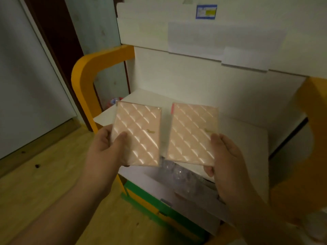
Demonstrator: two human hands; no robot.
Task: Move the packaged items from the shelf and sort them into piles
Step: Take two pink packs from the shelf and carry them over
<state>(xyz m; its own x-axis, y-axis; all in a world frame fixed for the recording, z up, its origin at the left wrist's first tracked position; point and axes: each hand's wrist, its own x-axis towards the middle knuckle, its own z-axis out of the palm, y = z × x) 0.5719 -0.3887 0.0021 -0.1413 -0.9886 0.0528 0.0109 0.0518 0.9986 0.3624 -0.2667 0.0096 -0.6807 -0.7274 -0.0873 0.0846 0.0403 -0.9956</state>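
Two flat pink packaged items with a quilted diamond pattern are held side by side in front of the shelf. My left hand (106, 144) grips the left package (139, 137) at its lower left edge, thumb on top. The right package (191, 135), with a red strip along its left edge, is held at its lower right corner by my right hand (224, 156). Both packages hover above an open white box (247, 138) on the shelf, with crumpled clear plastic wrap (177, 171) showing below them.
The shelf has orange rounded side frames (83, 71) and a green lower edge (141, 195). Stacked white boxes (194, 32) with a blue label fill the space above. A wooden floor (44, 183) and a grey door lie to the left.
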